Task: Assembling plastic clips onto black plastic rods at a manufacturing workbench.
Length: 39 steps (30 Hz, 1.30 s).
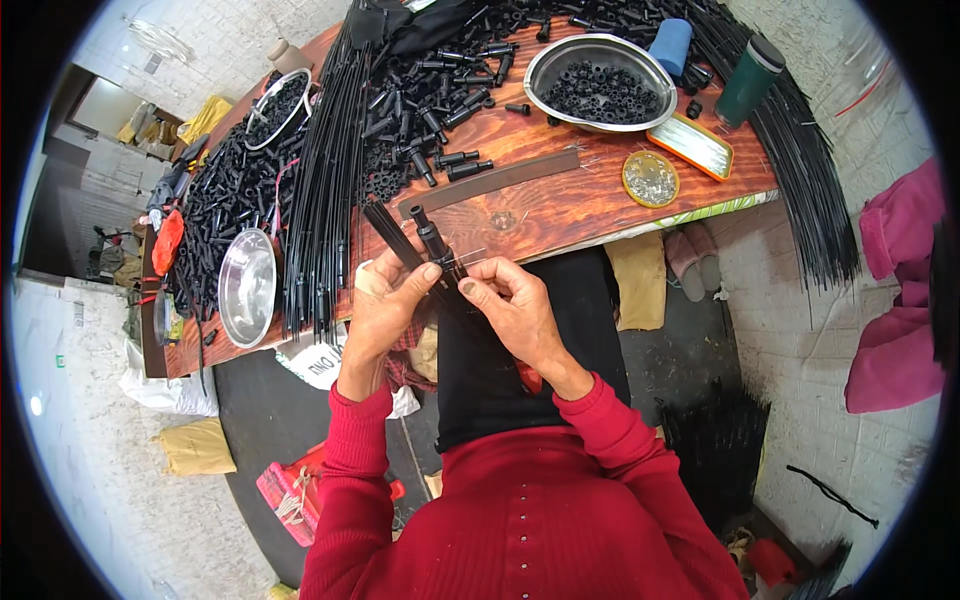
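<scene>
Rods (pixel 393 236) in left hand (pixel 384 300)

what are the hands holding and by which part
Left hand: thin black rods, below their upper ends. Right hand: seemingly a black fitting, by its lower end.

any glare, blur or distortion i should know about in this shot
Head view: strong fisheye bending with a black surround; head view: bright reflections on the shiny oval bowl at the left; head view: the left hand and right hand look fairly sharp, without obvious motion blur; head view: the piled black rods blend together darkly.
</scene>
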Each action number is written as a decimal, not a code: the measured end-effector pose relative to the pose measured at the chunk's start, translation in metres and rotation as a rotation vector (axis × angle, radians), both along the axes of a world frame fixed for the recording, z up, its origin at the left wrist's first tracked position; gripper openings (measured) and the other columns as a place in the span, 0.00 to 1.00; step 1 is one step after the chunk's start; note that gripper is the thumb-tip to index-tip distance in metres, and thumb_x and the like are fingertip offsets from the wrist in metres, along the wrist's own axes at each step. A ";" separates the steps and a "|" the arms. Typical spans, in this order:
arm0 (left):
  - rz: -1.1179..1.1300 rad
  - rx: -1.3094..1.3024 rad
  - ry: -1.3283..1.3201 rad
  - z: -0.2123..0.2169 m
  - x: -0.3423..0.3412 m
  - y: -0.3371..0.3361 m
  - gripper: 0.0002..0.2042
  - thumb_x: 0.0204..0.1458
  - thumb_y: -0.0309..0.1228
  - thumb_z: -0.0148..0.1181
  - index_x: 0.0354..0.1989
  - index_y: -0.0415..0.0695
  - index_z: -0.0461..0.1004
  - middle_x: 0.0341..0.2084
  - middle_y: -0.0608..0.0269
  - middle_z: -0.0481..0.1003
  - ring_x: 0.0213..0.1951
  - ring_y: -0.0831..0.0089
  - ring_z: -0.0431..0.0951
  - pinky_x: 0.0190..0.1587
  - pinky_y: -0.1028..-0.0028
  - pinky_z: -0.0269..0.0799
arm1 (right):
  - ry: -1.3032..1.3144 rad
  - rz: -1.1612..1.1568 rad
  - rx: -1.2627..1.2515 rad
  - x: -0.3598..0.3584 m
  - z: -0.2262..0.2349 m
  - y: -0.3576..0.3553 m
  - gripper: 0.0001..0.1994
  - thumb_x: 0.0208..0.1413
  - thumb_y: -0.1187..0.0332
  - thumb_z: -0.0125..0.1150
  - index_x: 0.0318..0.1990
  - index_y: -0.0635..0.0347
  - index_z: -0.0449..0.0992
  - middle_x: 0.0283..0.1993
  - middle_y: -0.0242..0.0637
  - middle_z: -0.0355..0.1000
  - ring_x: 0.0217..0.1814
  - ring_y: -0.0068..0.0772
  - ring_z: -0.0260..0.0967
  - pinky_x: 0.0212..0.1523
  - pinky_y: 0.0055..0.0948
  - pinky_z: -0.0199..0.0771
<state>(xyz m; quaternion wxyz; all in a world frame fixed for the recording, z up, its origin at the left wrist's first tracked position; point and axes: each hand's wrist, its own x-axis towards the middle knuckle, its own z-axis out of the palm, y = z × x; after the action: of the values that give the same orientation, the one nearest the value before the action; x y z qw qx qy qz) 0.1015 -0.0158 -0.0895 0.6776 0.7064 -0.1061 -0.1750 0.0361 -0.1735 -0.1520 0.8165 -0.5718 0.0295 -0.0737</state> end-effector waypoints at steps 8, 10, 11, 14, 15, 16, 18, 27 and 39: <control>-0.019 -0.017 -0.008 -0.002 0.002 -0.002 0.14 0.56 0.19 0.60 0.51 0.35 0.75 0.41 0.62 0.80 0.42 0.78 0.78 0.47 0.76 0.74 | -0.037 -0.098 -0.110 0.000 0.000 0.008 0.05 0.64 0.71 0.57 0.38 0.64 0.73 0.28 0.22 0.66 0.30 0.11 0.57 0.30 0.17 0.61; -0.033 -0.028 -0.013 -0.001 0.002 -0.003 0.14 0.56 0.20 0.61 0.51 0.36 0.75 0.41 0.62 0.80 0.41 0.78 0.78 0.47 0.76 0.75 | -0.020 -0.079 -0.063 0.002 -0.004 0.010 0.05 0.64 0.71 0.56 0.37 0.64 0.72 0.28 0.22 0.64 0.29 0.11 0.56 0.30 0.16 0.59; -0.033 -0.027 -0.013 -0.001 0.003 -0.003 0.14 0.56 0.20 0.61 0.51 0.36 0.75 0.41 0.62 0.80 0.41 0.78 0.78 0.47 0.76 0.75 | -0.020 -0.079 -0.062 0.004 -0.008 0.010 0.05 0.64 0.71 0.56 0.37 0.64 0.72 0.28 0.22 0.64 0.29 0.11 0.56 0.30 0.16 0.59; -0.043 -0.001 -0.003 -0.002 0.005 -0.003 0.13 0.56 0.20 0.61 0.50 0.36 0.76 0.40 0.63 0.80 0.41 0.78 0.78 0.46 0.76 0.75 | 0.020 -0.040 0.032 0.006 -0.012 0.010 0.06 0.61 0.72 0.59 0.37 0.67 0.71 0.27 0.36 0.73 0.29 0.20 0.68 0.32 0.25 0.69; -0.033 0.004 0.014 -0.002 0.005 -0.004 0.13 0.56 0.20 0.61 0.50 0.36 0.76 0.40 0.63 0.80 0.41 0.79 0.78 0.46 0.76 0.75 | 0.011 -0.100 -0.078 0.002 -0.005 0.010 0.06 0.61 0.72 0.59 0.37 0.66 0.71 0.27 0.34 0.72 0.29 0.18 0.67 0.32 0.24 0.69; -0.023 0.010 0.031 -0.003 0.005 -0.004 0.13 0.56 0.20 0.61 0.50 0.36 0.76 0.40 0.63 0.80 0.40 0.79 0.78 0.45 0.76 0.75 | 0.001 -0.160 -0.188 0.001 -0.001 0.011 0.06 0.61 0.72 0.58 0.37 0.66 0.71 0.27 0.33 0.72 0.30 0.17 0.66 0.32 0.24 0.68; -0.024 0.007 0.032 -0.005 0.006 -0.005 0.12 0.56 0.20 0.61 0.49 0.36 0.76 0.39 0.63 0.80 0.40 0.79 0.78 0.45 0.77 0.75 | 0.004 -0.133 -0.121 0.002 -0.005 0.010 0.05 0.63 0.72 0.57 0.37 0.64 0.71 0.29 0.27 0.69 0.30 0.14 0.62 0.32 0.19 0.64; -0.047 -0.009 0.038 -0.007 0.011 -0.007 0.13 0.56 0.19 0.60 0.50 0.35 0.76 0.40 0.62 0.80 0.39 0.78 0.79 0.44 0.76 0.76 | 0.073 0.120 0.243 0.016 -0.019 -0.005 0.03 0.63 0.72 0.58 0.39 0.62 0.73 0.33 0.23 0.69 0.34 0.10 0.62 0.35 0.14 0.63; -0.158 -0.092 0.102 0.002 0.021 -0.012 0.13 0.57 0.21 0.60 0.51 0.36 0.74 0.40 0.61 0.79 0.38 0.77 0.79 0.42 0.76 0.77 | -0.068 -0.172 -0.102 -0.004 0.018 0.005 0.05 0.60 0.76 0.60 0.35 0.62 0.69 0.30 0.24 0.66 0.32 0.10 0.60 0.28 0.16 0.61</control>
<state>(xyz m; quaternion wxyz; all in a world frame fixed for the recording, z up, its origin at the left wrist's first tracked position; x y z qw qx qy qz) 0.1230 -0.0279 -0.0876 0.6979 0.6543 -0.1347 -0.2584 0.0323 -0.1689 -0.1340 0.7777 -0.6050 0.0468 -0.1641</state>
